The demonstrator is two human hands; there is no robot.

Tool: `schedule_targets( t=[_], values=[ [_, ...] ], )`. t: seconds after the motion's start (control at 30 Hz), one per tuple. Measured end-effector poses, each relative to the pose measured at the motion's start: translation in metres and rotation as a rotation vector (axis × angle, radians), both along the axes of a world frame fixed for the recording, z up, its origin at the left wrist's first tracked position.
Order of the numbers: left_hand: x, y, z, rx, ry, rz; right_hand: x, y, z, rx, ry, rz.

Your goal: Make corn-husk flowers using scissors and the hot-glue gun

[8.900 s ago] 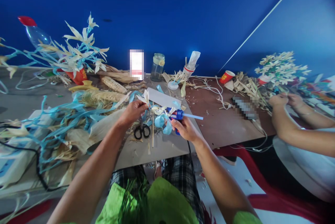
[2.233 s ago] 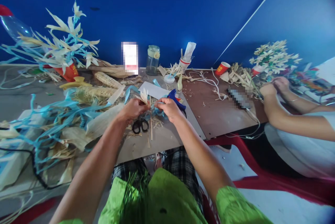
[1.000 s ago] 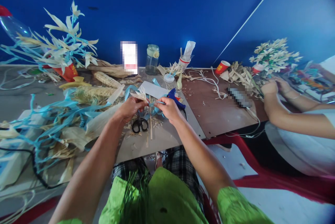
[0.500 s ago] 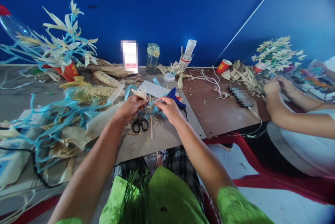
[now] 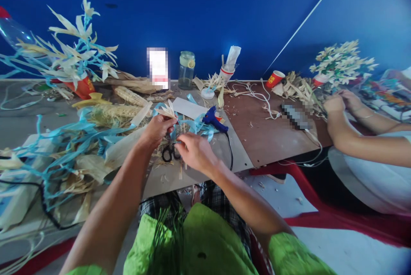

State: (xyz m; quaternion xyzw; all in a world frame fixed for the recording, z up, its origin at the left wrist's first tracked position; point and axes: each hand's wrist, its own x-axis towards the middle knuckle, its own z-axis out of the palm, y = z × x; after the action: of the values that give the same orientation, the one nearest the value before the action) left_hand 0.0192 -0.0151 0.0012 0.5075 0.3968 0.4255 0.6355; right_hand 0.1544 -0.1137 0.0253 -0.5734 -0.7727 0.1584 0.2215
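Note:
My left hand [image 5: 157, 128] is closed in a pinch on a corn husk flower [image 5: 167, 110], its pale petals pointing up and left. Some light blue ribbon [image 5: 195, 125] lies beyond the fingers on the table. My right hand [image 5: 196, 151] is over the scissors [image 5: 167, 153], fingers loosely bent and a little apart, with nothing seen in them. The scissors' black handles show partly below its fingertips; their blades are hidden. A blue glue gun [image 5: 214, 119] lies to the right, with its cord running toward the table's front edge.
Blue strips [image 5: 72, 144] and dry husks [image 5: 93, 168] cover the left side. Corn cobs [image 5: 130, 96], a glass bottle [image 5: 186, 71] and red paper cups [image 5: 274, 79] stand or lie farther back. At the right, a co-worker's hands [image 5: 342, 103] are near a flower arrangement [image 5: 343, 63].
My right hand has let go of the blue ribbon by the flower and moved down and left to the scissors. The left hand keeps the flower, shifted slightly left.

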Motion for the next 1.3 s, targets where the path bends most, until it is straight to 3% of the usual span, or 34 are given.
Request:
schedule_targets(
  t=[0.13,0.37,0.5,0.57,0.83,1.07,1.3],
  values=[
    [0.001,-0.001,0.001,-0.002,-0.017,0.000,-0.021,0.000,-0.004,-0.123,-0.297,-0.019],
    [0.002,-0.006,0.007,-0.075,-0.062,-0.006,-0.031,0.006,0.002,-0.151,-0.353,0.005],
    [0.003,-0.010,0.011,-0.123,-0.123,0.015,-0.031,0.005,0.005,-0.034,-0.396,-0.014],
    [0.003,-0.011,0.011,-0.150,-0.147,0.004,-0.033,0.003,0.005,0.015,-0.400,-0.018],
    [0.006,-0.012,0.013,-0.204,-0.280,0.013,-0.046,0.000,0.001,-0.079,-0.387,0.039],
    [0.005,-0.014,0.011,-0.127,-0.396,-0.029,-0.048,0.009,0.006,-0.188,-0.384,0.085],
    [0.001,-0.009,0.010,-0.061,-0.570,-0.020,-0.025,0.009,0.014,-0.303,-0.194,0.013]
  ],
)
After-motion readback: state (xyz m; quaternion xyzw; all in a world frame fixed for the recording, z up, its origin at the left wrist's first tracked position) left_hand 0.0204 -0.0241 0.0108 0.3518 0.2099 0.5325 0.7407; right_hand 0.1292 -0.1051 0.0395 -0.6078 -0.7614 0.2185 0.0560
